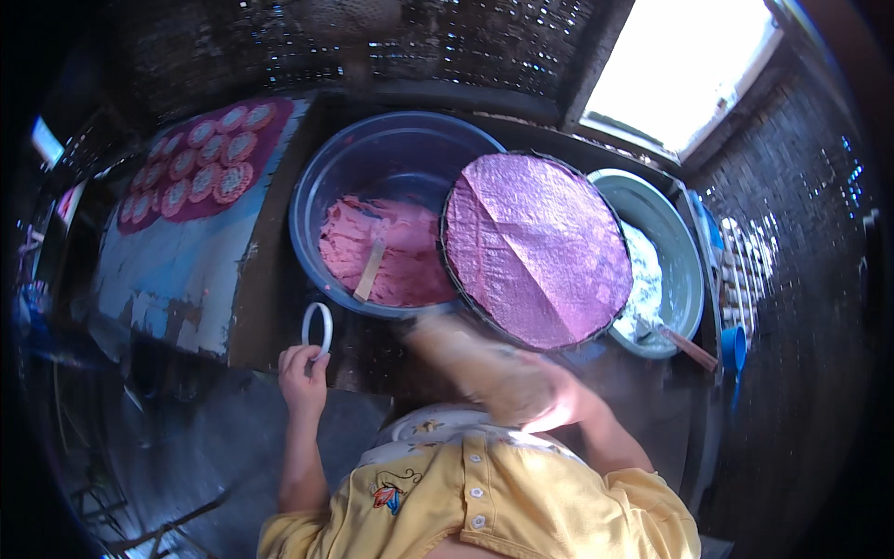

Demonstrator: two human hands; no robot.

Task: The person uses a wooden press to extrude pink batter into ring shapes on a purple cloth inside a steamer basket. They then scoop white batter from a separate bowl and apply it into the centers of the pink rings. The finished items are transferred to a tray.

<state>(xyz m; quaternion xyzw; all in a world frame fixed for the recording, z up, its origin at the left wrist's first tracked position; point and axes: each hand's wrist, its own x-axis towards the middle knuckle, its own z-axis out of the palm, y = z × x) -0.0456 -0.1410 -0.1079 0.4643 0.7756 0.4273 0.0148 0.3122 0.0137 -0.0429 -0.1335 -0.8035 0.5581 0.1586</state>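
My left hand grips a thin white ring upright at the front left of the blue basin. My right hand is closed on a motion-blurred tan object, low in front of the round tray; what it is I cannot tell. The tray, covered by a creased pink sheet inside a dark rim, overlaps the basin's right side. Pink paste fills the bottom of the basin, with a flat wooden spatula lying in it.
On a worn board at left, a magenta sheet holds several round pale-centred pieces. At right, a grey-green basin holds white stuff and a wooden-handled utensil; beside it hangs a blue dipper. Woven walls and a bright window surround the worktop.
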